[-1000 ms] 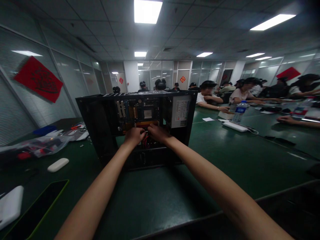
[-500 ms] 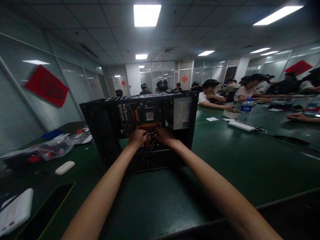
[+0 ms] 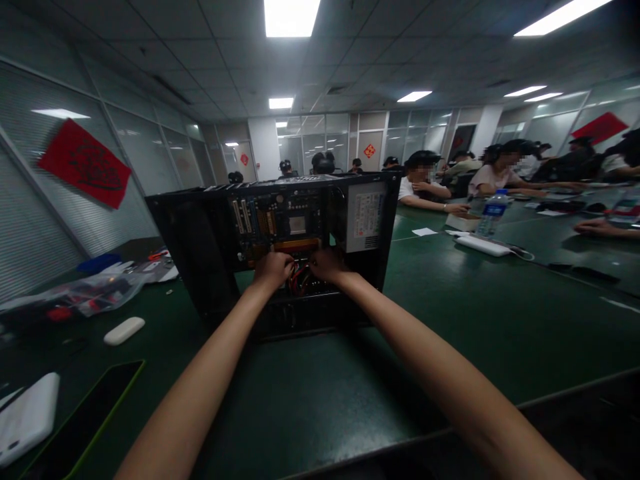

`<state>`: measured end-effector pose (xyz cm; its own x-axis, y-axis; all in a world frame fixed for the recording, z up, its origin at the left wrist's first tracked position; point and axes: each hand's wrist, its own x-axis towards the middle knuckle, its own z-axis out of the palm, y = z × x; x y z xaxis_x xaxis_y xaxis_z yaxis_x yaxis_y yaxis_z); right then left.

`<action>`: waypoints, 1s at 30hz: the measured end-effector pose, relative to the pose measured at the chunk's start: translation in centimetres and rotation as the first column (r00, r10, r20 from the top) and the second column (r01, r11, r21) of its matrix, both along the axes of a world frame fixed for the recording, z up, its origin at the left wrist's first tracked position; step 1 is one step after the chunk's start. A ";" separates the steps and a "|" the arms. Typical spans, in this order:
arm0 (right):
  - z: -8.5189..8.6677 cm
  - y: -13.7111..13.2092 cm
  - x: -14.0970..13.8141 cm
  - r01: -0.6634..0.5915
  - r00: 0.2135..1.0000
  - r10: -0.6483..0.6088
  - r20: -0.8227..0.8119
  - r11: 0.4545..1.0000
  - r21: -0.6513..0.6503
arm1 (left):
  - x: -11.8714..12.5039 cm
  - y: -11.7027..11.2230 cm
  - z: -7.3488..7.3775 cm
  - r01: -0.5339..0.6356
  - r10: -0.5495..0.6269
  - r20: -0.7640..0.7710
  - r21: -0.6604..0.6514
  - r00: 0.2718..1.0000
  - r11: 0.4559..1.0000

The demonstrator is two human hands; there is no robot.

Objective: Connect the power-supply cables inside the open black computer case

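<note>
A black computer case [image 3: 185, 247] stands on the table with its open side toward me. Inside it are a motherboard [image 3: 311, 204], a power supply [image 3: 364, 217] with a white label, and a bundle of red and black cables [image 3: 299, 283]. My left hand [image 3: 273, 269] reaches in below the orange memory slots [image 3: 300, 247], its fingers curled closed beside the cables. Opposite it, my right hand [image 3: 326, 265] is closed too, at the right side of the bundle. What the fingertips hold is too small and dark to make out.
On the left of the green table [image 3: 280, 407] lie a clear plastic bag [image 3: 105, 290], a white earphone case [image 3: 125, 331] and a green-edged phone [image 3: 90, 420]. A water bottle [image 3: 493, 215] and white power strip [image 3: 483, 245] are at right. People sit beyond.
The view has shifted slightly, so the case sits a little higher and further left in the picture. Both hands stay inside the case by the cables, with almost the same pose.
</note>
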<state>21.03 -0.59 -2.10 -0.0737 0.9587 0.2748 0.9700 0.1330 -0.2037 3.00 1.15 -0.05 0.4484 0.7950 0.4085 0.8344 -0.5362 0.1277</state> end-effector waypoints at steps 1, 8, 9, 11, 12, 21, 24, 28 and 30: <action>0.0 0.0 0.0 0.005 1.000 -0.005 -0.001 1.000 -0.002 | 0.0 0.1 0.0 0.000 0.000 -0.007 0.003 1.000 1.000; -0.1 0.1 0.0 0.027 1.000 -0.027 0.004 1.000 -0.001 | 0.2 -0.1 0.0 -0.014 0.016 -0.065 0.024 0.998 1.000; -0.1 0.1 0.0 0.028 1.000 -0.028 0.004 1.000 0.002 | 0.2 -0.2 0.0 -0.018 0.020 -0.071 0.029 0.997 0.999; -0.1 0.2 0.0 0.026 1.000 -0.026 0.005 1.000 0.010 | 0.2 -0.2 0.1 -0.022 0.025 -0.080 0.040 0.996 0.999; -0.1 0.3 0.0 0.026 1.000 -0.026 0.005 1.000 0.015 | 0.2 -0.3 0.1 -0.023 0.027 -0.082 0.044 0.996 0.999; 0.2 0.0 0.2 0.039 0.999 -0.039 0.024 0.999 0.020 | 0.1 -0.2 -0.1 -0.045 0.046 -0.032 0.032 0.998 0.998; 1.0 -1.2 0.1 0.017 0.999 -0.018 0.038 0.999 0.028 | -0.3 -0.8 0.0 -0.056 0.055 0.021 0.011 0.998 0.998; 1.8 -4.0 -0.1 -0.039 0.998 0.035 0.054 0.997 0.063 | -1.5 -3.1 0.6 -0.090 0.088 0.028 0.046 0.996 0.995; 1.6 -5.8 0.0 -0.100 0.994 0.095 0.054 0.991 0.084 | -2.9 -4.6 0.6 -0.087 0.089 -0.051 0.035 0.995 0.996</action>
<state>21.07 -6.43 -0.49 -0.1813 0.9191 0.3497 0.9601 0.2424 -0.1393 0.12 -3.46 0.55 0.3992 0.8190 0.4122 0.8835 -0.4638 0.0658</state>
